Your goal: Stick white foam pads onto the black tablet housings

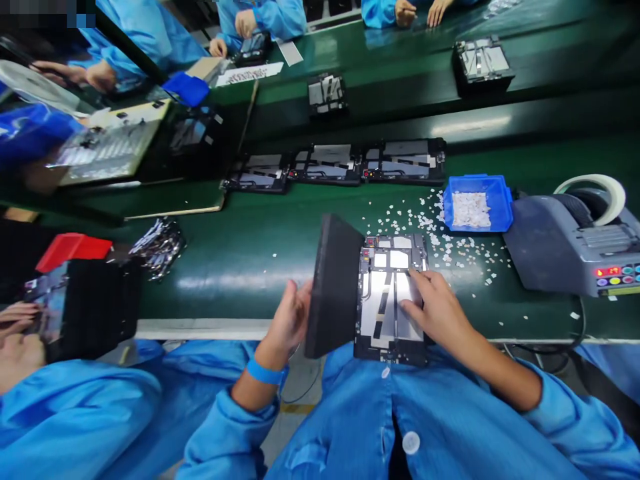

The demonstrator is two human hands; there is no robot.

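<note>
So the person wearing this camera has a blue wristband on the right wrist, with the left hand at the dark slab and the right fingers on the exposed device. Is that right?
Not quite: the head view shows the blue wristband on the left wrist, not the right. The left hand is at the dark slab, and the right fingers are on the exposed device.
</note>
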